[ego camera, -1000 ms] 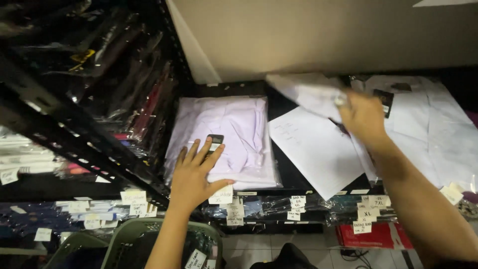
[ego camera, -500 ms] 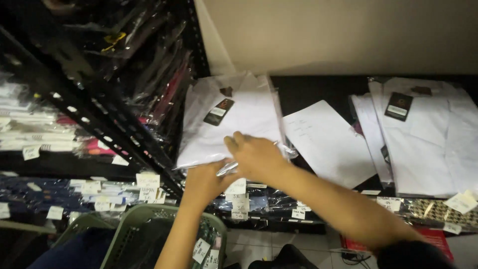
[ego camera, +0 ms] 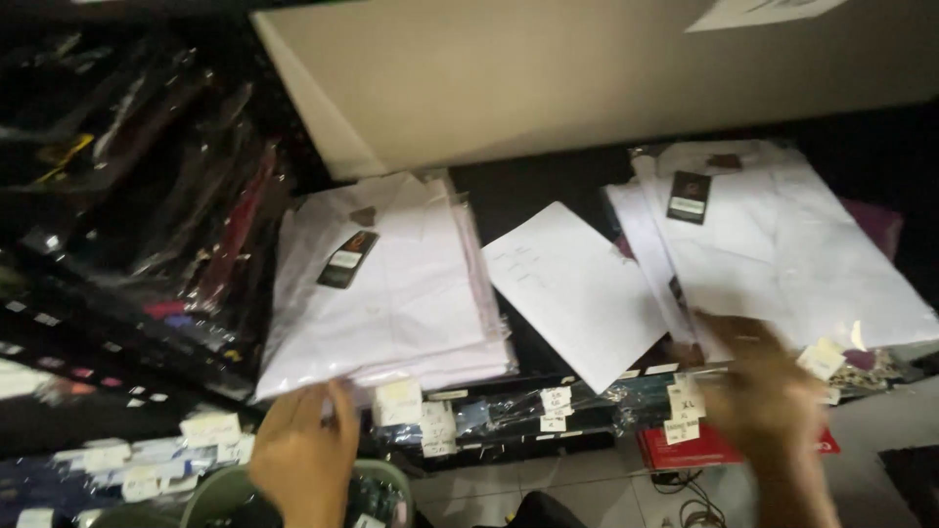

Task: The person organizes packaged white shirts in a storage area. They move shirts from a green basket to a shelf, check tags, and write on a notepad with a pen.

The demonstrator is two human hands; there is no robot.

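As we look down at the shelf, these lines cover what shows:

Left hand [ego camera: 305, 455]: our fingers are spread apart and hold nothing; the fingertips touch the front edge of the left shirt stack [ego camera: 386, 284].
Left shirt stack: folded white shirts in clear bags, lying just above and ahead of our left hand, a dark tag on top.
Right hand [ego camera: 768, 396]: blurred, so we cannot tell whether it grips anything; it sits at the front edge of the right shirt stack [ego camera: 782, 244].
Right shirt stack: directly beyond our right hand, white, bagged, with a dark tag.
Paper sheet [ego camera: 577, 288]: lies between the two hands, up on the shelf.
Price labels [ego camera: 556, 401]: just beside both hands along the shelf edge; the print is too small to make out.
Hard to see: our right fingers are smeared, and both wrists are cut off below.
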